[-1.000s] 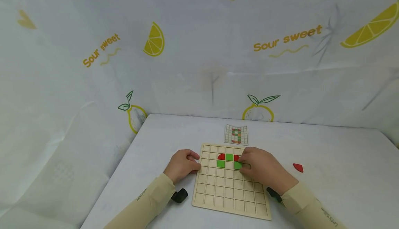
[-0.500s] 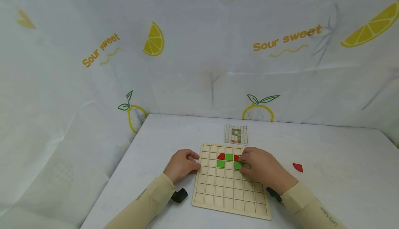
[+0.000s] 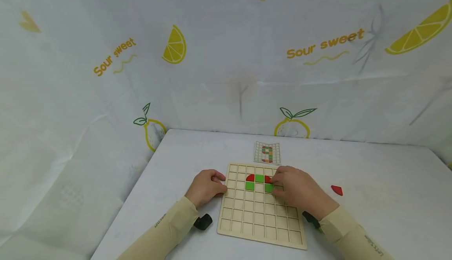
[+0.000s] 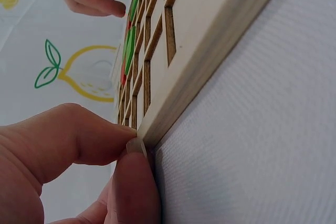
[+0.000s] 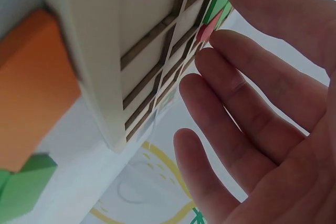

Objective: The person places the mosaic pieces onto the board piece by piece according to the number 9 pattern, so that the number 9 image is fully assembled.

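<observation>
In the head view a wooden grid board (image 3: 247, 216) lies on the white table, with red quarter-round and green square tiles set in its upper cells. My left hand (image 3: 206, 187) is at the board's left edge; in the left wrist view its thumb and index finger (image 4: 100, 140) pinch that edge. Over the board's upper right is my right hand (image 3: 298, 189), fingers extended. Its thumb touches a green tile (image 5: 215, 3), and the index fingertip rests by a red tile (image 5: 208, 29). The hand partly covers both tiles in the head view.
Behind the board lies a pattern card (image 3: 267, 152). A loose red quarter-round tile (image 3: 337, 190) is to the right. In the right wrist view an orange block (image 5: 39, 87) and a green block (image 5: 26, 184) show beside the board. A lemon-printed cloth (image 3: 212, 75) hangs behind.
</observation>
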Demonstrator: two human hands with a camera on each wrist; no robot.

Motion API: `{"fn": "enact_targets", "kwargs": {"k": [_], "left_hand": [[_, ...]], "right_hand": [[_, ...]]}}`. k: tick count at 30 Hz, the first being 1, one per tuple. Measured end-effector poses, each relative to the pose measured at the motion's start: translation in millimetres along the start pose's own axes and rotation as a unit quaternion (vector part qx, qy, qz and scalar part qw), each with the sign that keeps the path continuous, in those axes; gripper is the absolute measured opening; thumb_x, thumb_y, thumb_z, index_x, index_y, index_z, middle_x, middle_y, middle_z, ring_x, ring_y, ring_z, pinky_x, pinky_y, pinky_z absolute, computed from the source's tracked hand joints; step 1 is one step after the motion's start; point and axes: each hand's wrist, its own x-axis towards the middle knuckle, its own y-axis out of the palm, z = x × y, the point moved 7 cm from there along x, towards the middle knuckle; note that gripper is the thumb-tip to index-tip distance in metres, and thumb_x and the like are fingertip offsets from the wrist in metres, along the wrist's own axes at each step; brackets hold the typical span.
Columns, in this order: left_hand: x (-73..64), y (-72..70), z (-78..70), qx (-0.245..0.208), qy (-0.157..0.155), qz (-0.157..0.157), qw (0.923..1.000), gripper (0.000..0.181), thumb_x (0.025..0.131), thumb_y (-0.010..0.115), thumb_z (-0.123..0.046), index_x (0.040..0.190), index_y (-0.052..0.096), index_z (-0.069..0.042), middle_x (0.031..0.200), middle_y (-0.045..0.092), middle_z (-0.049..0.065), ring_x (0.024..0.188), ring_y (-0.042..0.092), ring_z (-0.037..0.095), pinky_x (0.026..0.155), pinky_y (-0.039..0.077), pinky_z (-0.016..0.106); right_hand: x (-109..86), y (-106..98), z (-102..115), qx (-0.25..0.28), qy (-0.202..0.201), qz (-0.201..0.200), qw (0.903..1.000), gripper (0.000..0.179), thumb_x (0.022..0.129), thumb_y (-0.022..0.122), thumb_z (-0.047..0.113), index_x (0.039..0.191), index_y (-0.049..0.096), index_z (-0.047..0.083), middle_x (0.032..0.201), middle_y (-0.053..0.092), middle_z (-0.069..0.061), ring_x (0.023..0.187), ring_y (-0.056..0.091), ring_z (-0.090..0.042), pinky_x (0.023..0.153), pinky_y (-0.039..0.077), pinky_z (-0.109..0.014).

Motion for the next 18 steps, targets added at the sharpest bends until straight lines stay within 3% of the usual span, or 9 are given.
{"fn": "enact_targets", "kwargs": {"k": [8, 18], "left_hand": [[-1.0, 2.4, -1.2, 0.001, -0.012, 0.001, 0.9999, 0.030, 0.082, 0.083, -0.011, 0.111, 0.074, -0.008, 0.089, 0.069, 0.005, 0.074, 0.069, 0.016, 0.071, 0.059, 0.029], [-0.9, 2.3, 0.4, 0.005, -0.010, 0.000, 0.9999, 0.032, 0.082, 0.083, -0.012, 0.113, 0.075, -0.008, 0.091, 0.070, 0.004, 0.076, 0.069, 0.015, 0.073, 0.061, 0.029]], "right_hand": [[-12.1, -12, -38, 0.028, 0.052, 0.016, 0.9981, 0.024, 0.090, 0.086, 0.029, 0.109, 0.084, 0.015, 0.107, 0.072, 0.007, 0.102, 0.070, -0.019, 0.091, 0.062, -0.047], [-57.5, -32, -108, 0.033, 0.119, 0.010, 0.9923, 0.025, 0.090, 0.086, 0.026, 0.110, 0.083, 0.010, 0.112, 0.075, -0.004, 0.105, 0.071, -0.031, 0.092, 0.061, -0.056]]}}
